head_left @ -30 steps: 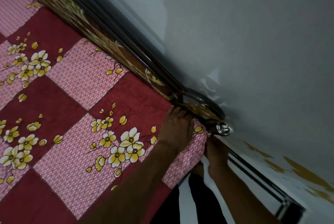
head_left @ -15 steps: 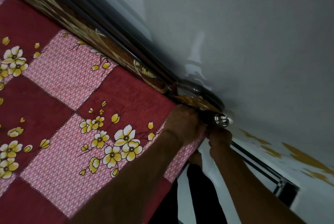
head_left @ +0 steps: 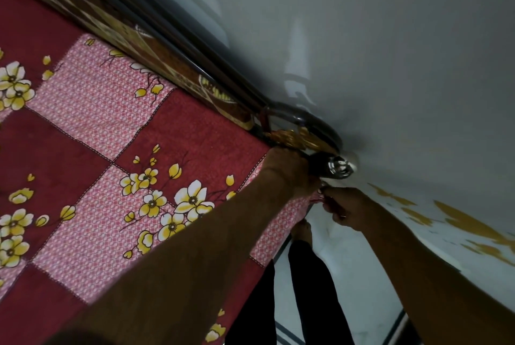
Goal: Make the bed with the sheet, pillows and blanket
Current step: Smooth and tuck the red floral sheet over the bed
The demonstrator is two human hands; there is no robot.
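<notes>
While the sheet (head_left: 119, 177) is lying spread over the bed, the right hand (head_left: 347, 209) is pinching its far-right corner edge and the left hand (head_left: 289, 170) is curling over that corner; pulling taut before tucking beside the bedpost (head_left: 338, 167) should prevent wrinkles.

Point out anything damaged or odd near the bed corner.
The wall has yellowish patches low on the right, where its paint looks flaked or stained. The sheet lies flat on top; only its corner, bunched between the left hand and the right hand beside the bedpost knob, is loose.
</notes>
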